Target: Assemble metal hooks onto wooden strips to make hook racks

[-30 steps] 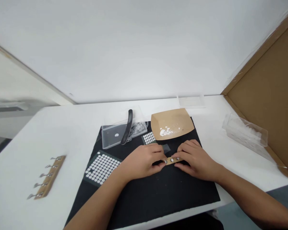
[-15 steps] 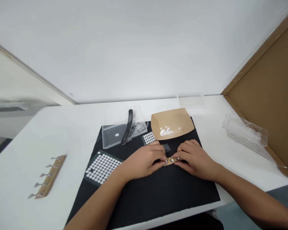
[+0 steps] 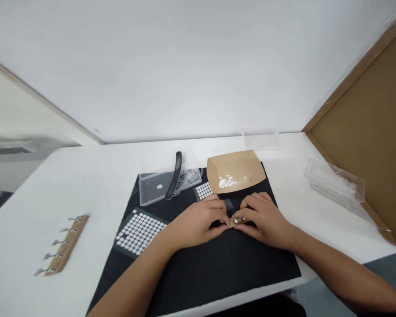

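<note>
A short light-wood strip [image 3: 231,223] with small metal and white bits on top lies low over the black mat [image 3: 218,273]. My left hand [image 3: 199,222] is closed, thumb and index finger pinching around the strip's left end. My right hand [image 3: 267,220] is closed around its right part, fingers on the far side and thumb on the near side. Those fingers partly hide the strip and its bits. Just beyond my hands is a small clear piece of film [image 3: 229,204]. A sheet of white round dots [image 3: 140,233] lies left of my left forearm.
A brown paper tray [image 3: 247,163] holds white fragments. Left of it, a curved black nail file [image 3: 174,176] rests across a clear plastic box [image 3: 145,193]. A smaller dot sheet [image 3: 203,190] lies between them. At left stands a wooden strip with metal clips [image 3: 67,246]; at right, a clear case [image 3: 333,180].
My right hand has shifted slightly left along the wooden strip, closer to my left hand. My left hand stays at the strip's left end. The whole view has moved slightly.
</note>
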### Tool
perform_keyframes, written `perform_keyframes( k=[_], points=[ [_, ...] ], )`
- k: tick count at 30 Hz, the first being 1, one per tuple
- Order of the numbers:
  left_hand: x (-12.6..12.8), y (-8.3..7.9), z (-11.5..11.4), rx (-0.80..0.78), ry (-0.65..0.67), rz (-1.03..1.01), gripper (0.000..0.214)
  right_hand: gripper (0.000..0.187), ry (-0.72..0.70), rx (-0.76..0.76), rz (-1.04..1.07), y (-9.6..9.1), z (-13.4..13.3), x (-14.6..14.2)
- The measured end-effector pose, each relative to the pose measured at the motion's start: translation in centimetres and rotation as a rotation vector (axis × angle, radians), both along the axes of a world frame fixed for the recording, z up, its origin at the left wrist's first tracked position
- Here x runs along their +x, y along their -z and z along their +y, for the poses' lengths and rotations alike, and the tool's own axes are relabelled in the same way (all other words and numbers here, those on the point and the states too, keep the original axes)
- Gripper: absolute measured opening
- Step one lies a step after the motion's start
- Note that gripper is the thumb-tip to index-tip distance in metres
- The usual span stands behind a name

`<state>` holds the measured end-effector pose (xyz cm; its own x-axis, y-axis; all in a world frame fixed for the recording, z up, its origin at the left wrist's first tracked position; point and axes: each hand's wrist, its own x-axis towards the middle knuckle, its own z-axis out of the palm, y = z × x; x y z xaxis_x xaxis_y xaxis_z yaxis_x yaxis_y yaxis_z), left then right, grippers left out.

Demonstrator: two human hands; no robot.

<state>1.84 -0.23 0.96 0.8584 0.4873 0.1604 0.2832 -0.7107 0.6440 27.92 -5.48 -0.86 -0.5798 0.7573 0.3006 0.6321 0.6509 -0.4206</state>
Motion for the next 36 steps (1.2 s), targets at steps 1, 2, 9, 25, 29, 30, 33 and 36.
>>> perform_keyframes(
  k=[1,2,9,25,29,30,33,36],
  points=[
    [0.0,0.0,0.0,0.002,-0.002,0.005,0.012,0.011,0.007,0.012,0.005,0.1,0.0,-0.1],
    [0.0,0.0,0.0,0.002,-0.003,0.011,0.012,0.008,0.015,0.019,0.014,0.2,0.1,-0.2],
    [0.0,0.3,-0.1,-0.005,-0.027,0.032,0.007,0.007,0.063,-0.024,0.074,0.3,-0.1,-0.6],
    [0.9,-1.0,-1.1,0.252,-0.117,-0.455,0.023,0.017,-0.022,-0.025,0.488,-1.8,-0.1,1.0],
    [1.8,-1.0,-1.9,0.263,-0.084,-0.451,0.031,0.012,-0.088,-0.092,0.436,-1.9,-0.2,0.8],
    [1.9,-1.0,-2.0,0.262,-0.078,-0.443,0.031,0.012,-0.106,-0.112,0.425,-1.9,-0.3,0.7],
    [2.0,-0.6,-2.1,0.259,-0.074,-0.421,0.026,0.012,-0.140,-0.147,0.413,-2.0,-0.3,0.6],
    [1.9,-0.3,-2.1,0.258,-0.077,-0.405,0.022,0.012,-0.148,-0.180,0.403,-2.1,-0.4,0.6]
  ],
)
